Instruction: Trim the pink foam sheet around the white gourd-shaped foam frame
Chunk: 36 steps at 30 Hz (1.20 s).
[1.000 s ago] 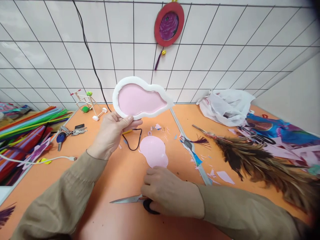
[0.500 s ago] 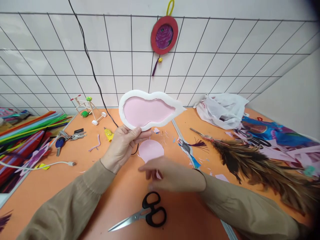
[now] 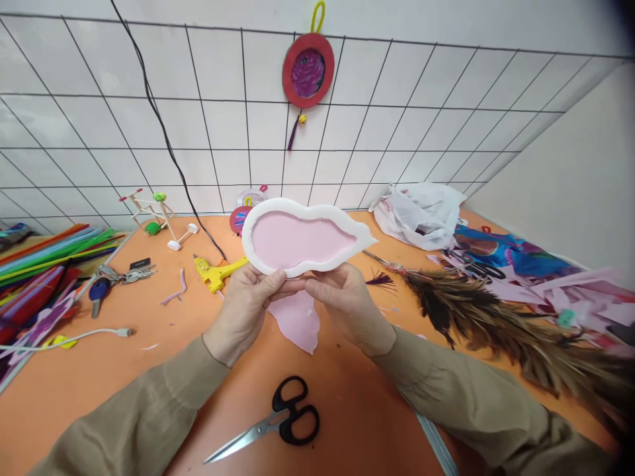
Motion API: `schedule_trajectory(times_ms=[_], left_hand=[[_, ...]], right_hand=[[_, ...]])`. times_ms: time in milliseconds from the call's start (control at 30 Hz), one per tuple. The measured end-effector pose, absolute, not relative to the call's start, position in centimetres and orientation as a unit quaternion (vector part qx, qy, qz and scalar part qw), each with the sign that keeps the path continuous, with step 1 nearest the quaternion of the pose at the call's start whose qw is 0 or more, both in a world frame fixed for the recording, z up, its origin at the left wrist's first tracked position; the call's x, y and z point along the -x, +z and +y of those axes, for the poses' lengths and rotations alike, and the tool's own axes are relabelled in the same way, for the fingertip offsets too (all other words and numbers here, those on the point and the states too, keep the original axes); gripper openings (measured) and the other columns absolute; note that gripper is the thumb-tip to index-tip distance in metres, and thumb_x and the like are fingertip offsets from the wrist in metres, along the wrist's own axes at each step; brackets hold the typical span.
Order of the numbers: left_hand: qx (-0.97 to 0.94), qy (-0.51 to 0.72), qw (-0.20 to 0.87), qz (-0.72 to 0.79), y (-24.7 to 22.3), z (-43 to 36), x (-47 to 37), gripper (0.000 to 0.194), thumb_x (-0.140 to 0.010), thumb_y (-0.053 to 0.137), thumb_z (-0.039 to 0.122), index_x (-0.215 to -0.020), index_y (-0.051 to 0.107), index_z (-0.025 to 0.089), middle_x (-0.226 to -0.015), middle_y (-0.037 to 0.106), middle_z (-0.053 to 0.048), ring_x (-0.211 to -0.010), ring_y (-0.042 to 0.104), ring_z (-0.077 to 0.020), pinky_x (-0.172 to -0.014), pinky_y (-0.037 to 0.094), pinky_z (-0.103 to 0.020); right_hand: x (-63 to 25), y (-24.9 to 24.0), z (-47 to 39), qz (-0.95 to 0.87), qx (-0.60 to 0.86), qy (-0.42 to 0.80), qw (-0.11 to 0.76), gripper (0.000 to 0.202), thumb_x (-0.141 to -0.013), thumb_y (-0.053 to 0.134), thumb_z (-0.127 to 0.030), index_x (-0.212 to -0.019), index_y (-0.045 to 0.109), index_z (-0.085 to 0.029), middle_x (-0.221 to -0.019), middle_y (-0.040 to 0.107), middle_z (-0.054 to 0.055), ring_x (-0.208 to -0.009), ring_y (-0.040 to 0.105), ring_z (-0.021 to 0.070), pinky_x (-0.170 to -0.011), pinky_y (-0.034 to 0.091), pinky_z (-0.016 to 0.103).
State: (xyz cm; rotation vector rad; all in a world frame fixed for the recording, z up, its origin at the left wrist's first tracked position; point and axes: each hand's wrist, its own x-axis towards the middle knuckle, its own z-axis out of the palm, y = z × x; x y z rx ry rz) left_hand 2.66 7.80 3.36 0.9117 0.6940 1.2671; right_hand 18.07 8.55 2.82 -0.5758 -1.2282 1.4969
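Note:
A gourd-like piece with a thick white rim and a pink middle (image 3: 302, 239) is held up above the table, its pointed end toward the right. My left hand (image 3: 248, 301) grips its lower edge, thumb in front. On the same edge, further right, my right hand (image 3: 350, 301) pinches it between thumb and fingers. Below the hands a pink cut-out sheet (image 3: 297, 322) lies on the orange table, its upper part hidden. Black-handled scissors (image 3: 280, 420) lie nearer to me, blades toward the lower left.
A yellow glue gun (image 3: 215, 271) lies behind my left hand. Keys (image 3: 141, 270), a white cable (image 3: 106, 332) and colourful pipe cleaners (image 3: 54, 254) are at the left. Brown feathers (image 3: 476, 311) and a white plastic bag (image 3: 419, 215) are at the right.
My right hand has risen from above the table and taken hold of the piece's lower edge. The camera view has shifted a little, showing more of the glue gun.

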Motion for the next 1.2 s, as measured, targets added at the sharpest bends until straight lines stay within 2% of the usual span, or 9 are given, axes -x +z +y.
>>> schedule_trajectory(times_ms=[100, 200, 467, 833, 967, 1100, 1200], left_hand=[[-0.399, 0.568, 0.646, 0.319, 3.2, 7.6, -3.0, 0.026, -0.07, 0.088, 0.035, -0.083, 0.08, 0.014, -0.086, 0.082, -0.01, -0.079, 0.079, -0.0255, -0.079, 0.063, -0.032], [-0.392, 0.57, 0.639, 0.337, 2.9, 7.4, -3.2, 0.026, -0.067, 0.09, 0.036, -0.076, 0.079, 0.014, -0.079, 0.081, -0.008, -0.073, 0.078, -0.0218, -0.074, 0.062, -0.027], [-0.373, 0.562, 0.65, 0.352, 2.2, 7.3, -3.5, 0.029, -0.067, 0.091, 0.038, -0.08, 0.08, 0.015, -0.073, 0.08, -0.006, -0.068, 0.077, -0.0166, -0.074, 0.062, -0.023], [-0.361, 0.554, 0.656, 0.364, 2.0, 7.5, -3.4, 0.031, -0.065, 0.091, 0.038, -0.084, 0.08, 0.016, -0.078, 0.081, -0.005, -0.069, 0.077, -0.0171, -0.074, 0.061, -0.024], [-0.365, 0.547, 0.656, 0.37, 1.9, 7.5, -3.4, 0.029, -0.066, 0.091, 0.037, -0.083, 0.08, 0.016, -0.077, 0.081, -0.006, -0.069, 0.077, -0.0181, -0.075, 0.06, -0.026], [-0.376, 0.536, 0.657, 0.374, 2.3, 7.6, -3.1, 0.031, -0.067, 0.089, 0.039, -0.085, 0.08, 0.016, -0.083, 0.081, -0.008, -0.071, 0.077, -0.0213, -0.076, 0.059, -0.031], [-0.377, 0.538, 0.648, 0.385, 2.7, 7.9, -2.7, 0.031, -0.069, 0.088, 0.041, -0.084, 0.08, 0.015, -0.085, 0.081, -0.01, -0.075, 0.077, -0.0221, -0.079, 0.058, -0.031]], right_hand=[[-18.0, 2.4, 8.7, -0.501, 0.251, 0.61, 0.561, 0.024, -0.074, 0.083, -0.034, -0.095, 0.076, -0.025, -0.098, 0.078, 0.004, -0.097, 0.072, 0.0261, -0.087, 0.057, 0.045], [-17.9, 1.8, 9.0, -0.482, 0.28, 0.598, 0.576, 0.024, -0.071, 0.085, -0.035, -0.092, 0.078, -0.025, -0.099, 0.079, 0.004, -0.097, 0.072, 0.0253, -0.09, 0.057, 0.045], [-17.9, 1.3, 9.5, -0.469, 0.362, 0.547, 0.591, 0.021, -0.064, 0.087, -0.034, -0.083, 0.08, -0.024, -0.094, 0.08, 0.003, -0.092, 0.073, 0.0251, -0.088, 0.057, 0.044], [-17.9, 1.7, 9.6, -0.471, 0.374, 0.533, 0.595, 0.022, -0.06, 0.088, -0.033, -0.078, 0.079, -0.023, -0.09, 0.08, 0.004, -0.09, 0.073, 0.0268, -0.087, 0.057, 0.046], [-17.9, 1.6, 9.6, -0.468, 0.377, 0.537, 0.592, 0.024, -0.059, 0.088, -0.032, -0.078, 0.078, -0.022, -0.089, 0.08, 0.004, -0.088, 0.072, 0.0258, -0.085, 0.057, 0.044], [-18.2, 1.9, 9.9, -0.455, 0.369, 0.56, 0.586, 0.028, -0.062, 0.087, -0.033, -0.086, 0.078, -0.021, -0.094, 0.079, 0.003, -0.093, 0.071, 0.0245, -0.089, 0.055, 0.042], [-18.6, 2.6, 10.2, -0.421, 0.373, 0.594, 0.575, 0.027, -0.06, 0.088, -0.033, -0.081, 0.076, -0.022, -0.087, 0.077, 0.0, -0.089, 0.068, 0.022, -0.088, 0.053, 0.039]])
